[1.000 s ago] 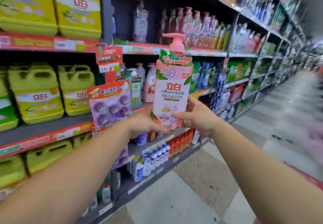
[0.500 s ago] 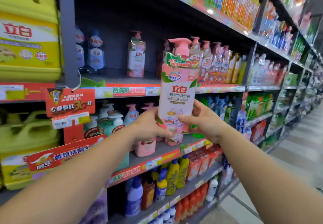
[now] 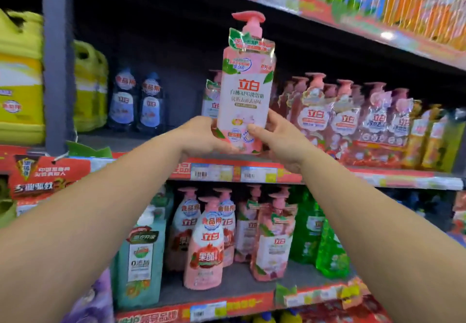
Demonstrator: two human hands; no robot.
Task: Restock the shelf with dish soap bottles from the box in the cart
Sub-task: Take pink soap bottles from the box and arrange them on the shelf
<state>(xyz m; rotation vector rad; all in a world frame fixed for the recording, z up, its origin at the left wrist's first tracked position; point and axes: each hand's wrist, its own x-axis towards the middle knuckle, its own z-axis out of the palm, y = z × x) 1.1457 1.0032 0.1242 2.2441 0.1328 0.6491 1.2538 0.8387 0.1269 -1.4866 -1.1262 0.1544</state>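
Observation:
I hold a pink dish soap bottle (image 3: 245, 88) with a pump top upright, just above the front edge of the middle shelf (image 3: 222, 160). My left hand (image 3: 201, 134) grips its lower left side and my right hand (image 3: 274, 137) grips its lower right side, thumb across the label. A matching pink bottle (image 3: 211, 98) stands on the shelf right behind it. The box and the cart are out of view.
Pink pump bottles (image 3: 345, 118) crowd the shelf to the right, dark blue bottles (image 3: 137, 103) and yellow jugs (image 3: 22, 90) stand to the left. Bare shelf lies between the blue bottles and my hands. A grey upright post (image 3: 58, 65) divides the bays. More bottles (image 3: 204, 244) fill the shelf below.
Both hands have carried the bottle up and closer to the middle shelf. My view has moved in toward the shelving and tilted upward.

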